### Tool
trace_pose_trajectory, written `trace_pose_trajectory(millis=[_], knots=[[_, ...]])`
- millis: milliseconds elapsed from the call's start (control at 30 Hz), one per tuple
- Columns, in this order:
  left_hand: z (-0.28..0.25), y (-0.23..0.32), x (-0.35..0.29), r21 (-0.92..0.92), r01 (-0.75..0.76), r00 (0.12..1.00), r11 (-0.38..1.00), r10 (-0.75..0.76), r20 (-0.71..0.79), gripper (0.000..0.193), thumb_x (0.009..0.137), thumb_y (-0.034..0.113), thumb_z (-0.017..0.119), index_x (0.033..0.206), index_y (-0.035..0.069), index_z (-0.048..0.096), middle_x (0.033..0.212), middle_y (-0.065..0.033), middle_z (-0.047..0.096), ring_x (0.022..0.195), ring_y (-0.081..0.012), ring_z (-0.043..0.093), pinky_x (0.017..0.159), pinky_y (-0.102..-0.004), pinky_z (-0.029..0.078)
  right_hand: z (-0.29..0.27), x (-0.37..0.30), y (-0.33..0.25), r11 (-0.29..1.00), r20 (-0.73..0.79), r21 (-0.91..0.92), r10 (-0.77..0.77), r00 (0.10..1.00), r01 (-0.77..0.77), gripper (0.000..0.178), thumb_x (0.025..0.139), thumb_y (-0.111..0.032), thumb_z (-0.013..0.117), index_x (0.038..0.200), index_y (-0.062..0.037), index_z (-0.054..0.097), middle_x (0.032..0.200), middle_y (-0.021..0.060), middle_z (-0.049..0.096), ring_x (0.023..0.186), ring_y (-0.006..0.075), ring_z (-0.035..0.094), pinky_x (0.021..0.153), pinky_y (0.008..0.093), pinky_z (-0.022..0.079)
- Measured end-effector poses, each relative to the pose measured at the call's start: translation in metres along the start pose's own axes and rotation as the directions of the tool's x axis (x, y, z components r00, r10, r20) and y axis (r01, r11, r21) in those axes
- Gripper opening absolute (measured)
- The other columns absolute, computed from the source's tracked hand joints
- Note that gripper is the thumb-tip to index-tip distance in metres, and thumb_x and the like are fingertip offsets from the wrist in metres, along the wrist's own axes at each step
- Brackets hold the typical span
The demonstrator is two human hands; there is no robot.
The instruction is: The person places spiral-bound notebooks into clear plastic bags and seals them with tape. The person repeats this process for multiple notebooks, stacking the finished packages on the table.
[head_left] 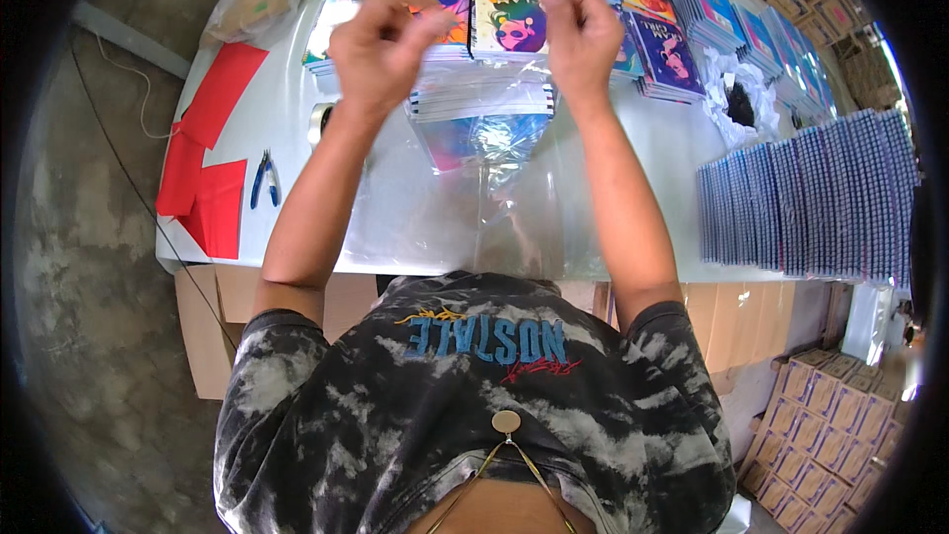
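Observation:
My left hand (384, 51) is raised over the far half of the white table, its fingers curled in toward the thumb and a little blurred. Level with it, my right hand (585, 40) is also closed, thumb against the bent fingers. What either hand pinches, if anything, is hidden or too thin to make out. Between and below my hands lies a stack of spiral notebooks (482, 102) with a shiny clear plastic bag (499, 183) around it, the bag reaching toward me. Just beyond are rows of notebooks with colourful illustrated covers (509, 20).
Red sheets (222, 89) and blue-handled nippers (264, 181) lie at left, with a tape roll (319, 124) beside my left forearm. At right stand a crumpled white bag (722, 104) with something black inside and tall rows of spiral-bound notebooks (811, 198). Cardboard boxes (820, 425) are stacked on the floor.

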State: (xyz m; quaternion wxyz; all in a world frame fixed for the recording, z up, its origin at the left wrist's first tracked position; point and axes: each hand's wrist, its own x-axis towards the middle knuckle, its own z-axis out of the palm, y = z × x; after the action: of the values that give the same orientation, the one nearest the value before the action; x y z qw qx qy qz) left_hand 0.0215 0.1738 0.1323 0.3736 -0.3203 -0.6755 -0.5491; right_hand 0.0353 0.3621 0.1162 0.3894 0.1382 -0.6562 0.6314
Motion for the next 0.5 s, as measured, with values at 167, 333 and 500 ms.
trace_pose_trajectory(millis=[167,333,500], knots=[[-0.044,0.001,0.009,-0.062,0.245,0.941,0.968,-0.252,-0.227,0.031,0.093,0.027,0.046,0.102,-0.001,0.057,0.068,-0.0003,0.049,0.057,-0.0061,0.042,0.05,-0.0197,0.034,-0.033,0.036,-0.023,0.988,-0.246,-0.085,-0.145,0.958,0.128,0.017,0.089,-0.02,0.059,0.086,-0.0029,0.062,0.061,-0.0049,0.048,0.052,0.0011,0.036,0.046,0.0182,0.028],[-0.049,-0.03,-0.066,-0.089,0.607,0.794,0.789,-0.6,0.094,0.053,0.094,0.043,0.041,0.126,0.001,0.042,0.105,-0.0077,0.052,0.087,-0.0133,0.049,0.074,-0.0265,0.04,-0.069,0.013,-0.025,0.727,0.262,-0.555,0.614,0.745,-0.404,0.025,0.085,-0.027,0.062,0.086,-0.0021,0.064,0.062,-0.0019,0.053,0.049,0.0063,0.045,0.046,0.0211,0.033],[-0.028,-0.044,-0.093,-0.163,0.654,0.752,0.739,-0.61,0.25,0.076,0.079,0.048,0.063,0.13,-0.001,0.035,0.117,-0.0118,0.05,0.105,-0.0209,0.051,0.091,-0.0331,0.04,-0.09,0.015,-0.005,0.916,0.159,-0.142,0.395,0.905,-0.374,0.02,0.084,-0.017,0.055,0.096,-0.0028,0.062,0.062,0.0027,0.054,0.046,0.0092,0.042,0.047,0.0232,0.035]])
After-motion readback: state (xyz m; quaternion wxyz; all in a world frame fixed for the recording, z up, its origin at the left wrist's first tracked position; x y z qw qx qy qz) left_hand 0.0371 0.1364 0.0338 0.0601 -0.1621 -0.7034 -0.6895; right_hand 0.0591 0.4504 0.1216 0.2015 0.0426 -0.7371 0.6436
